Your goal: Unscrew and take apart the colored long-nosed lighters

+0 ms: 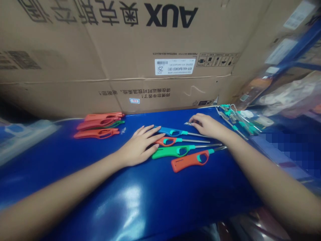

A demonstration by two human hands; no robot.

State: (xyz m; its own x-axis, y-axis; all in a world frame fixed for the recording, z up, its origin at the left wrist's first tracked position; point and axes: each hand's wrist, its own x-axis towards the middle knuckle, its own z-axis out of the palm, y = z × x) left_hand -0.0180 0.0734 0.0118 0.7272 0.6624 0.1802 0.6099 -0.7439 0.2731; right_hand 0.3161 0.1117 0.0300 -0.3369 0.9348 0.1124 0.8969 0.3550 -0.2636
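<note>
Several long-necked lighters lie side by side on the blue table: a blue one point(168, 131), an orange one point(168, 141), a green one point(172, 151) and a red-orange one point(189, 162) nearest me. My left hand point(141, 145) rests with spread fingers over the handle ends of the upper three. Beyond their metal tubes, my right hand point(207, 125) pinches a small metallic piece point(188, 124), too small to make out.
Red handle shells point(97, 134) are stacked at the left, with a green one among them. Metal tubes with teal parts point(235, 120) lie in a pile at the right. A large cardboard box point(125, 60) stands behind the blue table point(160, 197). Clear plastic bags point(22, 140) are at the far left.
</note>
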